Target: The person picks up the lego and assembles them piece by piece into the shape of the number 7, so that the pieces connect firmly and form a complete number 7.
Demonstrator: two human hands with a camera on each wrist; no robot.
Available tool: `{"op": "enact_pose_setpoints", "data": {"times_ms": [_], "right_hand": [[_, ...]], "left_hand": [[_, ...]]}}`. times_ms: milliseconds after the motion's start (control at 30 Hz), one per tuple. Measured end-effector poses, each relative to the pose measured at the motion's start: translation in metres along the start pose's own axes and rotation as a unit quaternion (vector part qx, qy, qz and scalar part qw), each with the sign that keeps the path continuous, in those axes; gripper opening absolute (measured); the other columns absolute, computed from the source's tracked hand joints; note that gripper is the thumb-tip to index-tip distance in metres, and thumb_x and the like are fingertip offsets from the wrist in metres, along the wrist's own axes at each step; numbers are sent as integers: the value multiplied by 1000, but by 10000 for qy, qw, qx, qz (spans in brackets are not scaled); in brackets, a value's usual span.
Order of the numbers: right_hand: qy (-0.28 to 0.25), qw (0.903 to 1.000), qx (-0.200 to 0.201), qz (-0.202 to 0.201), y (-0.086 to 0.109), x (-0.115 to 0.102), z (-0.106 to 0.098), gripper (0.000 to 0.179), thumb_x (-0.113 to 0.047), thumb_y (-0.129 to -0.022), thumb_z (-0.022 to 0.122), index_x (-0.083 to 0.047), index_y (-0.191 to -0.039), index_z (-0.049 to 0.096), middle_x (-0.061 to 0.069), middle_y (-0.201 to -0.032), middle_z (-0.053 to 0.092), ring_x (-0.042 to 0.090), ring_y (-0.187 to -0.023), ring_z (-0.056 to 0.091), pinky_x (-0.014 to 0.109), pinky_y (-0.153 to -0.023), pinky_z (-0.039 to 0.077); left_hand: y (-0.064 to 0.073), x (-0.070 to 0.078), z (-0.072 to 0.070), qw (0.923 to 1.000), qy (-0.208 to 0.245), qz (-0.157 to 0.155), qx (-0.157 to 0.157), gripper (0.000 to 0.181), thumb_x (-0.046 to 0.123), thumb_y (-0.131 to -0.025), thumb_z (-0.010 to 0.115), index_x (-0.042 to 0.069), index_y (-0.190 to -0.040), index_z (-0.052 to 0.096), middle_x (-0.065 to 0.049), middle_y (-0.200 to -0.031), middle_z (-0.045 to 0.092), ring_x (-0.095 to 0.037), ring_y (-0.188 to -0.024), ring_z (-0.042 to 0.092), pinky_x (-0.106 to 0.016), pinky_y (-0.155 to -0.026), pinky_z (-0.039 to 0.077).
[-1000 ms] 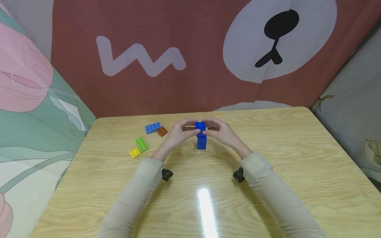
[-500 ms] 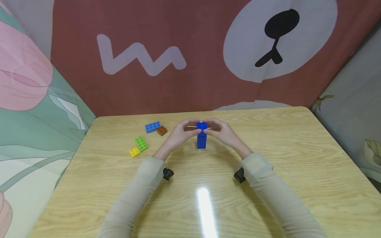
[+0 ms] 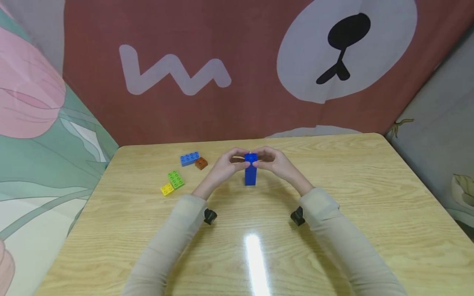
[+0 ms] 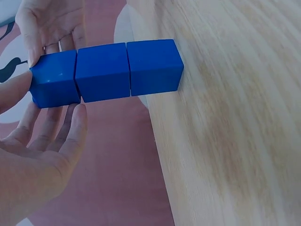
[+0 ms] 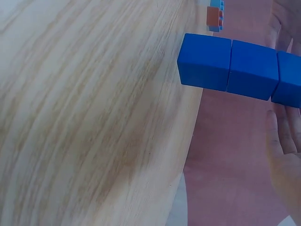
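Note:
An upright stack of three dark blue toy building bricks (image 3: 250, 177) rises from the wooden table, its blocks lined up face to face. Studs show on the top of the uppermost brick (image 4: 54, 80). From one side my left hand (image 3: 226, 165) grips this top brick, thumb at the near face and fingers behind. My right hand (image 3: 275, 165) pinches the same brick from the opposite side. In the right wrist view, the two lower bricks (image 5: 230, 66) show fully, while the top one is cut off by the frame edge.
Left of the stack lie a lighter blue brick (image 3: 190, 158) and a small brown brick (image 3: 201, 163), close together. Nearer sit a green brick (image 3: 175, 179) and a small yellow brick (image 3: 167, 189). A brown printed cloth (image 3: 185, 115) hangs behind the table's far edge (image 3: 333, 137).
The top brick, earlier offset slightly left and higher, has shifted right and down into line with the brick below. Both hands moved slightly with it and keep their grip.

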State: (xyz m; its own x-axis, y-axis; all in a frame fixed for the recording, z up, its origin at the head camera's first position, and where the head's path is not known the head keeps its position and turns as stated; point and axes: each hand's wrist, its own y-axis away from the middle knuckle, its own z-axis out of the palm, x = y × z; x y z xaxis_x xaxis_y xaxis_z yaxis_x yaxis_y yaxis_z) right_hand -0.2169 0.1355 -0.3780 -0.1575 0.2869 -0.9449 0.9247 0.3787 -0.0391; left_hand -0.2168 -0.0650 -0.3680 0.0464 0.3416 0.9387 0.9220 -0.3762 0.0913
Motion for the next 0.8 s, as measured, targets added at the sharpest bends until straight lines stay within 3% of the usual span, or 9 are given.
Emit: {"op": "enact_pose_setpoints", "data": {"times_ms": [600, 800], "right_hand": [[202, 9994, 38, 262, -1, -2, 0, 39, -21, -93, 62, -3, -127, 55, 19, -130, 58, 36, -121, 56, 50, -102, 48], [357, 9992, 141, -118, 2, 4, 5, 40, -20, -94, 61, -4, -131, 53, 18, -130, 57, 35, -123, 55, 47, -103, 48]], "left_hand": [[-4, 3, -5, 9997, -123, -144, -159, 39, 25, -91, 64, 15, -128, 56, -5, -132, 57, -26, -121, 57, -47, -104, 46], [-3, 2, -7, 9996, -164, -95, -186, 40, 26, -91, 64, 14, -128, 56, -6, -132, 58, -25, -120, 58, -44, -103, 48]]}}
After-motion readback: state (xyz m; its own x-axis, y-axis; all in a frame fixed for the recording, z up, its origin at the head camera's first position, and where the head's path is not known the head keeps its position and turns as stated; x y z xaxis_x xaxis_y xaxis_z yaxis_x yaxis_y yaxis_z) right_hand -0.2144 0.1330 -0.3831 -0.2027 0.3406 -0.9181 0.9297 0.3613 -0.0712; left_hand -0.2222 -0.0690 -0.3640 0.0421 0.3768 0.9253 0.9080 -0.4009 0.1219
